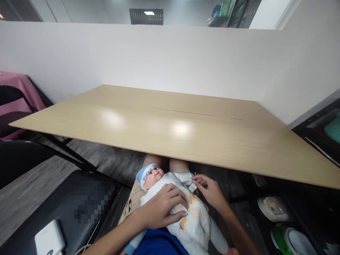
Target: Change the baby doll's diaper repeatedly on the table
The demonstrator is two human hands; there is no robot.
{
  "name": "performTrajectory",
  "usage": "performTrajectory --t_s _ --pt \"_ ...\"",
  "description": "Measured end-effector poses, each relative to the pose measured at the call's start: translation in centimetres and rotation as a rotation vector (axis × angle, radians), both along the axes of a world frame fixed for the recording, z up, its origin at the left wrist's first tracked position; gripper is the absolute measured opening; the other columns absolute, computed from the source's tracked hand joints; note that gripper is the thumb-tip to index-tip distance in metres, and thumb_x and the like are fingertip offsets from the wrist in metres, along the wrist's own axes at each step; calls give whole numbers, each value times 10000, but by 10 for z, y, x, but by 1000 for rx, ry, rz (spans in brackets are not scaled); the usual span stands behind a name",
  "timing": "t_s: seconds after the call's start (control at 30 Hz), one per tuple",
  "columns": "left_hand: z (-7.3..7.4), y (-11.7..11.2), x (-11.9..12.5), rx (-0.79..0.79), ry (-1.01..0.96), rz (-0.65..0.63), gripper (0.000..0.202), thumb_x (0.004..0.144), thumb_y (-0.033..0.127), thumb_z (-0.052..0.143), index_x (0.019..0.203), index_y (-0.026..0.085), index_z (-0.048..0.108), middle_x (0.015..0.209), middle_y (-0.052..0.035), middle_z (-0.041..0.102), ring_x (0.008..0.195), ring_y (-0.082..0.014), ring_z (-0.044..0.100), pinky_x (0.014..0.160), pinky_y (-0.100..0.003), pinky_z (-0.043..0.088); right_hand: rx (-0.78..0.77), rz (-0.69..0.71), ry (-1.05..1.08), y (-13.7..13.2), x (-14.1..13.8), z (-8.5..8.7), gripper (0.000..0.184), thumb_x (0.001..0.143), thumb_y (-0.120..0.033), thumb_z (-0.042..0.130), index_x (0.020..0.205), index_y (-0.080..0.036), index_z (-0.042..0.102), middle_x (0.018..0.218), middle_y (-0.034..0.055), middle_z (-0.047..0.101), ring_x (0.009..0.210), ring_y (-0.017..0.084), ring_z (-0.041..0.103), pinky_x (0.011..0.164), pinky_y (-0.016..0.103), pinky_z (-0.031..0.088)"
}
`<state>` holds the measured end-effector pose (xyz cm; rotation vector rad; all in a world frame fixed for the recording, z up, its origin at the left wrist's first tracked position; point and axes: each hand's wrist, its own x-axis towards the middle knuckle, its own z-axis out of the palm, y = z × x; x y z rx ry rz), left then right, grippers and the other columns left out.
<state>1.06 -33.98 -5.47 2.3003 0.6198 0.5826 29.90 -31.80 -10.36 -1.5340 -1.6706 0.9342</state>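
A baby doll in white clothes and a blue-and-white cap lies on its back across my lap, its head to the left. A white diaper with a yellow and orange print covers its lower body. My left hand lies over the doll's belly and the top of the diaper, fingers and thumb apart, touching them. At the diaper's far side, my right hand pinches a small white diaper tab beside the doll's sleeve cuff. The undersides of my left fingers are hidden.
A light wooden table stands just beyond my knees, its near edge above them. At left is a black chair bearing a white power bank with a cable. White and green items are low at the right.
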Motion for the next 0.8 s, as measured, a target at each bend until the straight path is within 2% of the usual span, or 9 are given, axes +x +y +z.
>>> performTrajectory --t_s 0.07,0.13,0.27,0.33,0.43,0.47,0.57,0.67,0.8 --pt "2 -1 -1 -27 -16 19 174 1148 408 611 1192 252 672 1285 -42 753 1212 -235 628 1090 -376 454 44 -34 -49 5 0 0 302 1004 -460 650 1070 -224 827 1000 101 809 913 282 742 880 432 586" --pt "0 -3 1 -37 -14 46 156 1156 386 592 1171 246 660 1262 -40 748 1192 -233 622 1078 -377 452 101 25 -81 4 -6 9 289 1031 -445 645 1130 -231 812 1089 107 796 1028 292 738 966 449 581" --pt "-11 -7 7 16 4 99 126 1164 335 548 1173 238 628 1212 -49 727 1155 -239 600 1055 -383 447 122 371 -69 -9 -32 39 261 1071 -334 652 1297 -286 772 1320 83 755 1275 277 681 1168 456 504" --pt "-14 -10 7 50 -34 97 115 1168 303 512 1155 234 603 1170 -51 722 1129 -232 598 1041 -376 447 101 476 -47 -15 -45 49 285 1074 -246 610 1312 -292 760 1343 75 741 1284 260 673 1168 433 502" --pt "-10 -19 -4 26 -124 68 101 1166 282 494 1152 242 586 1133 -44 722 1094 -216 605 1026 -353 453 85 456 -69 -23 -52 57 204 1101 -269 579 1178 -264 768 1218 75 755 1185 259 685 1106 421 508" --pt "-7 -23 -11 -7 -139 65 97 1165 287 503 1156 246 591 1128 -44 720 1082 -212 608 1015 -343 459 75 434 -89 -27 -48 60 205 1120 -326 574 1088 -253 763 1130 68 759 1113 258 689 1077 420 507" --pt "6 -40 -36 -131 -98 46 95 1164 305 527 1154 252 606 1108 -45 724 1059 -203 621 992 -318 479 -58 446 -127 -47 -22 73 459 1154 -528 517 857 -237 713 887 36 717 898 233 655 970 388 511" --pt "17 -56 -58 -222 -11 -44 117 1166 345 559 1126 260 628 1087 -31 757 1059 -194 651 1015 -304 495 -347 493 -107 -77 17 80 602 1149 -665 431 893 -252 786 870 31 727 867 230 671 860 338 516" --pt "23 -54 -57 -320 4 -12 208 1165 426 564 1166 274 706 1012 -33 773 1090 -216 685 1008 -312 535 -534 344 -113 -107 39 62 638 1064 -781 492 834 -246 752 805 34 725 797 239 660 742 322 482"
